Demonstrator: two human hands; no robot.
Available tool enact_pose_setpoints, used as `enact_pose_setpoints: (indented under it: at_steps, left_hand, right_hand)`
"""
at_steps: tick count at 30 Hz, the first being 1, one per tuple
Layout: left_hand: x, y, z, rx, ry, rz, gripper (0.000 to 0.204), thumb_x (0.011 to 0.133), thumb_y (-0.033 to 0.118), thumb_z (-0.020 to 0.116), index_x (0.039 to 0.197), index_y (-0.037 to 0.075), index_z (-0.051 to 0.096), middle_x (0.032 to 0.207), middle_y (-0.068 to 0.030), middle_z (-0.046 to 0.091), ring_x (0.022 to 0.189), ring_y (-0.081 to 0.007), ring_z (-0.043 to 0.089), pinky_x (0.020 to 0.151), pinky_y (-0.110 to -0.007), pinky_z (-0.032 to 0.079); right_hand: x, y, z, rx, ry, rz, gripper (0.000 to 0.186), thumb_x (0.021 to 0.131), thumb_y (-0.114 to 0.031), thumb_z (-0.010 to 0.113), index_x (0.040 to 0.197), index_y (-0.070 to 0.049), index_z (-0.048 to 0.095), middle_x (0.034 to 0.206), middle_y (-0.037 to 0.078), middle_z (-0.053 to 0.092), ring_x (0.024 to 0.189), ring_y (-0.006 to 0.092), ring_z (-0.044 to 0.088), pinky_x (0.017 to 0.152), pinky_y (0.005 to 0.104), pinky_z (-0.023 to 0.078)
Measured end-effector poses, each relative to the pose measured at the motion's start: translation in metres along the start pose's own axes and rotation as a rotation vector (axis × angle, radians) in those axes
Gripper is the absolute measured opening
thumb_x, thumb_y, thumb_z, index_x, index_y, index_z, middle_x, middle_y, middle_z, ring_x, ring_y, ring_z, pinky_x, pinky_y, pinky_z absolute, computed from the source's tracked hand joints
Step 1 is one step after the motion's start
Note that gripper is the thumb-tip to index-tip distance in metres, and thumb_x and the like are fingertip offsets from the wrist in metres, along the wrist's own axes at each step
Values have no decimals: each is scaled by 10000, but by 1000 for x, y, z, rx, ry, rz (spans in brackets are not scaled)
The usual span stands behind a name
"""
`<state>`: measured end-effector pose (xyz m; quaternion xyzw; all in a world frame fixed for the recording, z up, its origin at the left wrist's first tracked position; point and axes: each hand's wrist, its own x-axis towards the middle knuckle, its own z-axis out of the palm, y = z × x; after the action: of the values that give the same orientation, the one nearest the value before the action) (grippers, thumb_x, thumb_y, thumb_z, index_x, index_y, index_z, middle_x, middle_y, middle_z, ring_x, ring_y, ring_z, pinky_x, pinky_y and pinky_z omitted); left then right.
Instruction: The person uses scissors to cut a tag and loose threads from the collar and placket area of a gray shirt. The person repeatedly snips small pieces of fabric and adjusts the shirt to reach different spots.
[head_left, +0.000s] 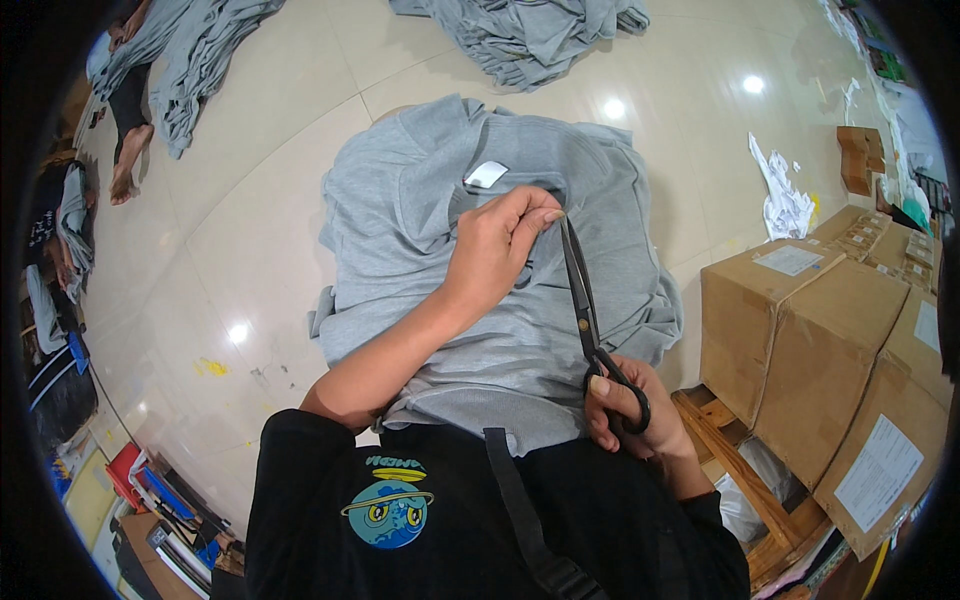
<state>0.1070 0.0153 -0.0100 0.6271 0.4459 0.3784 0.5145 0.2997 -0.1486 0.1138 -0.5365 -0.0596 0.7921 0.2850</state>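
A grey knit shirt (395, 235) lies spread over my lap, its collar at the far side with a small white label (486, 176) on it. Over the neck area, my left hand (492, 250) is closed, thumb and forefinger pinched together. Whatever sits in that pinch is too small to make out. My right hand (648, 412) grips the looped handles of black scissors (583, 310) near the shirt's right edge. The long blades point away from me and are nearly together, their tips beside my left fingertips.
More grey garments (530, 40) lie heaped on the tiled floor ahead. Large cardboard boxes (815, 340) stand close on my right, by a wooden frame (735, 460). White scraps (782, 195) lie beyond them. Another person's bare foot (130, 165) and grey cloth show at far left.
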Motion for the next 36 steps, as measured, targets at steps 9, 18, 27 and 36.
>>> enact_pose_setpoints:
  at_steps: [9,18,27,36]
  left_hand:
    - [0,1,0,26,-11,3,91,1079,78,780,1096,-9,799,906,-62,818,765,-88,709,706,-272,550]
    - [-1,-2,4,76,-13,111,91,1074,85,785,1104,1,767,970,-119,837,798,-187,786,709,-313,585]
    - [-2,-1,6,96,-35,197,75,1061,60,786,1111,9,766,974,-122,835,818,-239,815,701,-337,599]
    - [-1,-4,8,34,-52,88,82,1090,79,758,1119,2,764,944,-108,833,839,-167,802,709,-307,592]
  right_hand:
    - [5,1,-2,-37,47,3,342,1116,-346,780,1014,-78,593,689,23,657,526,119,630,461,256,470]
    - [7,2,-1,-41,67,-12,347,1115,-337,784,1005,-68,593,689,21,659,530,120,638,457,261,473]
    - [12,4,4,-3,98,-45,321,1116,-305,781,1025,-56,599,675,24,643,498,114,604,435,264,444]
    - [12,8,0,52,68,-54,302,1114,-272,775,998,-61,592,661,26,628,474,111,564,421,270,417]
